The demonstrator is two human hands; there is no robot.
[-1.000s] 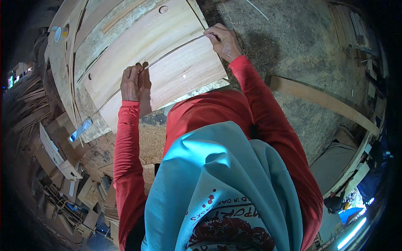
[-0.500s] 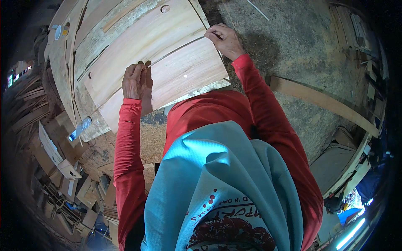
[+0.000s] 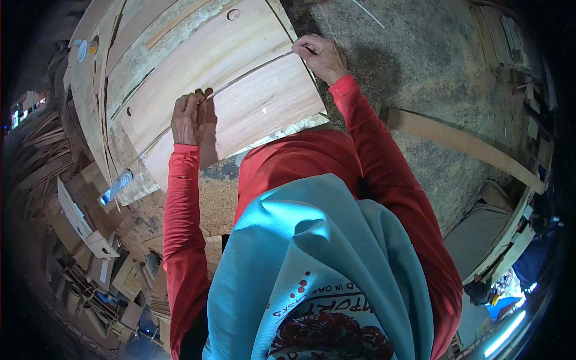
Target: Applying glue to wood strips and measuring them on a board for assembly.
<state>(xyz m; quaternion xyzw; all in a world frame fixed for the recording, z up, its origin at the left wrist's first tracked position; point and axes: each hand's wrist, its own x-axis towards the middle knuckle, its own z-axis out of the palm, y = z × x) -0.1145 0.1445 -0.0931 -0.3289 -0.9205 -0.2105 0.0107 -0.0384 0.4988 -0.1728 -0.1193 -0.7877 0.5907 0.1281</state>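
Observation:
Two pale wooden boards lie on the workbench: a far board (image 3: 207, 63) with a round hole near each left and right end, and a near board (image 3: 264, 99) close to my body. A long thin strip (image 3: 249, 75) runs along the line between them. My left hand (image 3: 188, 117) is closed, its fingertips pinching the strip left of the middle and casting a shadow on the near board. At the boards' right edge, my right hand (image 3: 324, 58) pinches the strip's other end with bent fingers. The fingers partly hide what lies under them.
A clear plastic bottle (image 3: 117, 187) lies at the bench's near left corner. A white cup (image 3: 83, 50) stands at the far left. Scrap wood (image 3: 129, 279) is piled at lower left. A long plank (image 3: 462, 144) stretches across the right side above the grey floor (image 3: 426, 78).
My left hand has shifted slightly left and toward me along the strip. My right hand has moved a little left, staying at the boards' right edge. The boards look unchanged.

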